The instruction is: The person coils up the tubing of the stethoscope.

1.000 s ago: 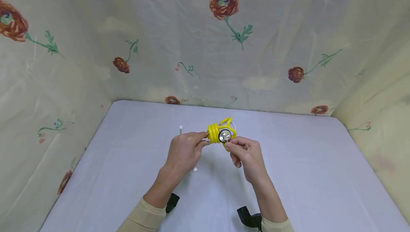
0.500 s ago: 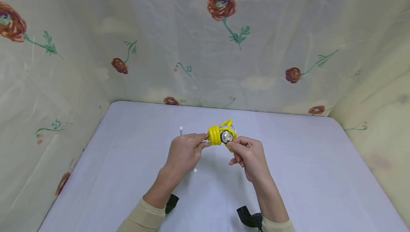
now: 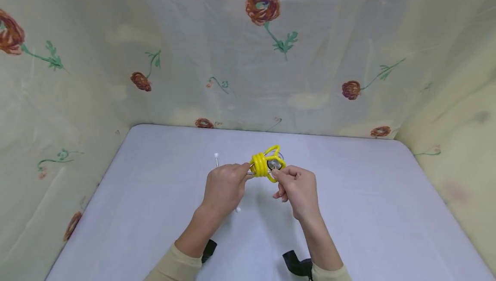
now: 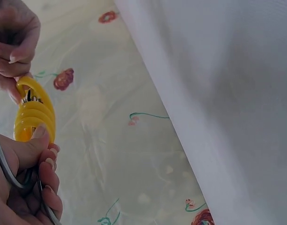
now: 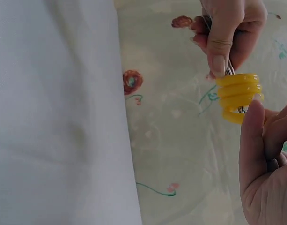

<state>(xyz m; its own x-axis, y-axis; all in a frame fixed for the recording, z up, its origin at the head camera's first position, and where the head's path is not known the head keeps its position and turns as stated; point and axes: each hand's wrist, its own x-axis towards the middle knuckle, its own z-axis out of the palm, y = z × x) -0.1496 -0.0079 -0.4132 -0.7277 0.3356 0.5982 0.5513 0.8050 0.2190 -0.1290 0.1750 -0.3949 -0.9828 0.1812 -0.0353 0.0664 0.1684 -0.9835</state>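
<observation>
A stethoscope with yellow tubing (image 3: 258, 164) is held above the table, its tube wound in several turns around the metal ear tubes. My left hand (image 3: 224, 188) grips those metal tubes, and one white ear tip (image 3: 216, 155) sticks out beyond it while another shows below. On the other side, my right hand (image 3: 300, 188) pinches at the round silver chest piece (image 3: 275, 164), which sits partly behind a yellow loop. In the left wrist view, the left thumb presses against the yellow coil (image 4: 33, 117). The right wrist view has the right thumb at the coil's end, partly covering it.
A white-covered table (image 3: 155, 177) spreads under both hands. Floral curtains (image 3: 310, 57) rise behind its far edge and along both sides. Black curved pieces (image 3: 297, 265) show beside the sleeves at each wrist.
The chest piece has turned and slipped further behind the yellow loop, with the right fingers still at it. The left hand keeps its grip. The head view has shifted slightly.
</observation>
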